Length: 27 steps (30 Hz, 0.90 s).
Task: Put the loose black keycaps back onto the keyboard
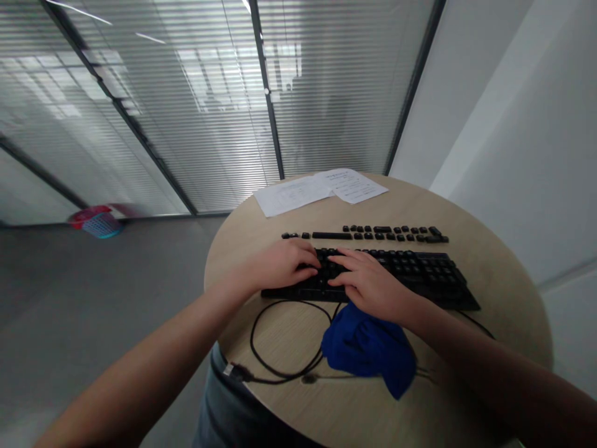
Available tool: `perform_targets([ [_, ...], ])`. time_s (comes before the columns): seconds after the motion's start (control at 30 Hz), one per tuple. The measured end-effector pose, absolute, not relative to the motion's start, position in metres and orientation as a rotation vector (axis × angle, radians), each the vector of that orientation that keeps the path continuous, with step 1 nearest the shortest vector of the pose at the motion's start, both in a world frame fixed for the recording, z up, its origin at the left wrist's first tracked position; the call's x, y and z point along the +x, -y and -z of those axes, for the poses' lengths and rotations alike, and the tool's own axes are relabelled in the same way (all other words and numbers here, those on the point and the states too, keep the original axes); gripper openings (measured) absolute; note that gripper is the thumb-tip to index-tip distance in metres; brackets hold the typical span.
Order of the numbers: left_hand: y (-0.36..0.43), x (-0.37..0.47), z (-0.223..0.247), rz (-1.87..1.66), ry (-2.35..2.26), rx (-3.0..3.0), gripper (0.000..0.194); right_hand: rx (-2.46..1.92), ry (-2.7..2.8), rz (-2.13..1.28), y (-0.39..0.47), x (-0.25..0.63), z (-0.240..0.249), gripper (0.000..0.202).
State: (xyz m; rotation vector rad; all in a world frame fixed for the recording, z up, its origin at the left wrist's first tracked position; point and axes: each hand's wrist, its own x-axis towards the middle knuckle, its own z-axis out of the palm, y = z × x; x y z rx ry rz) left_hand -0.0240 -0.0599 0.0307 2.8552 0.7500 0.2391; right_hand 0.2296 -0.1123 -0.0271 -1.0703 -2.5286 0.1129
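Keyboard [431,271] lies flat across the round table [510,305] in front of you, its long side facing you. Starting at the left, the plug [240,373] sits near the table edge, and its cable [252,339] loops just below the keyboard's left part; mind it, as it could snag or drag. Your left hand [288,264] is partly closed over the left keys, fingers bent; you cannot tell whether they pinch anything. Beyond the keyboard lie the papers [298,194] and, nearer, the loose keycaps [332,236] in two rows. These look hard, light and easily scattered, so take each by its sides. Your right hand [370,287] is open, fingers spread over the keys beside the left, with no object visible in its grasp. Below it, the blue cloth [368,348] is bunched up and looks soft and limp. The keyboard itself is probably light and stiff, with slightly slick plastic, though its keys give under pressure. Hold it by the frame at both short ends, the right one reaching out past your forearm.
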Motion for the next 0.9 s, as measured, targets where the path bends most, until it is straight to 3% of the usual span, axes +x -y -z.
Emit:
perform_targets([
  [0.27, 0.025, 0.007, -0.038, -0.012, -0.941, 2.789, 0.031, -1.132, 2.523, -0.096, 0.117, 0.229, 0.023, 0.042],
  [0.4, 0.026, 0.004, -0.027, -0.142, -0.924, 2.777, 0.035, -0.997, 2.545, -0.006, 0.114, 0.234, 0.025, 0.038],
  [0.53, 0.034, 0.004, -0.014, -0.23, -0.891, 2.786, 0.051, -0.889, 2.379, 0.072, 0.104, 0.247, 0.027, 0.036],
  [0.7, 0.037, 0.012, -0.001, -0.245, -0.887, 2.817, 0.072, -0.972, 2.134, 0.089, 0.091, 0.265, 0.026, 0.03],
  [0.9, 0.036, 0.013, 0.005, -0.223, -0.909, 2.792, 0.078, -1.108, 2.05, 0.201, 0.081, 0.278, 0.018, 0.025],
])
